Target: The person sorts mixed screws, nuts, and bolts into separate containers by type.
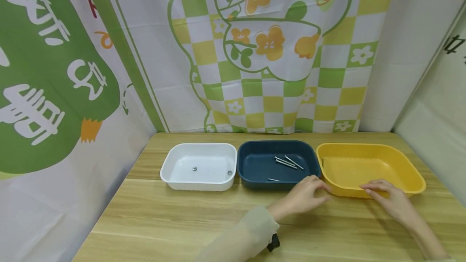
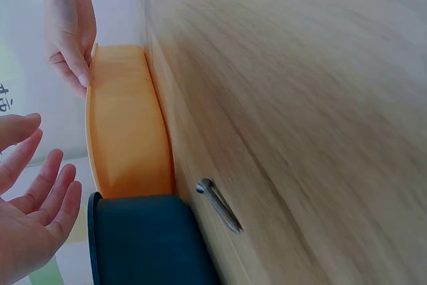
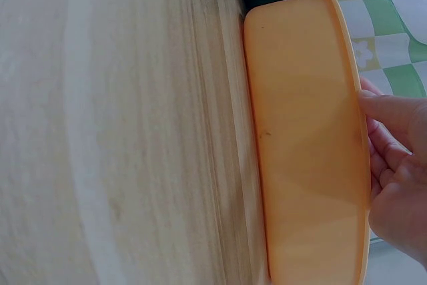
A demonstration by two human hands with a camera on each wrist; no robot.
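Note:
My right hand (image 1: 391, 201) pinches the front rim of the yellow tray (image 1: 360, 193), with the thumb outside and the fingers over the inner side in the right wrist view. My left hand (image 1: 303, 197) hovers in front of the corner where the yellow and dark blue trays meet. Its fingers are spread and hold nothing in the left wrist view. A metal nail (image 2: 219, 206) lies on the table in front of the trays; the left arm hides it in the head view. Inside the dark blue tray (image 1: 255, 184) lie several nails (image 1: 285, 163).
A white tray (image 1: 198, 186) with two small metal pieces (image 1: 194, 169) stands left of the dark blue one. The three trays form a row on the wooden table (image 1: 145, 221). Patterned cloth (image 1: 255, 104) hangs behind and beside the table.

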